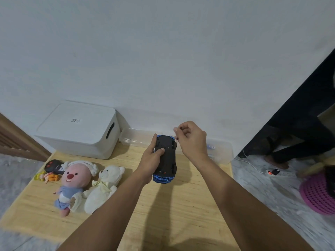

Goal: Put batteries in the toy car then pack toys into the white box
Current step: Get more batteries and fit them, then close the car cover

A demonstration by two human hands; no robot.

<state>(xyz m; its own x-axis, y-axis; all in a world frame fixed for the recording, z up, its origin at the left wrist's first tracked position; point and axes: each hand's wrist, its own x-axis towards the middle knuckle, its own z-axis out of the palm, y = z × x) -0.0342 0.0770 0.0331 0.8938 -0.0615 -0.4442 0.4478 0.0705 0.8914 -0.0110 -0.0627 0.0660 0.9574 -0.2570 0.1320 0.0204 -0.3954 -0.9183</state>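
Observation:
A blue toy car is held upside down above the wooden table, its black underside facing me. My left hand grips it from the left, thumb pressing on the underside. My right hand hovers just right of the car's far end with fingers curled; whether it pinches something small I cannot tell. The white box stands closed at the back left against the wall. A pink plush and a white teddy bear lie on the table's left side.
A clear plastic container sits along the wall behind the car. A black remote controller and a small yellow-orange toy lie at the table's left edge. On the floor at right are a pink basket, a power strip and a person's legs.

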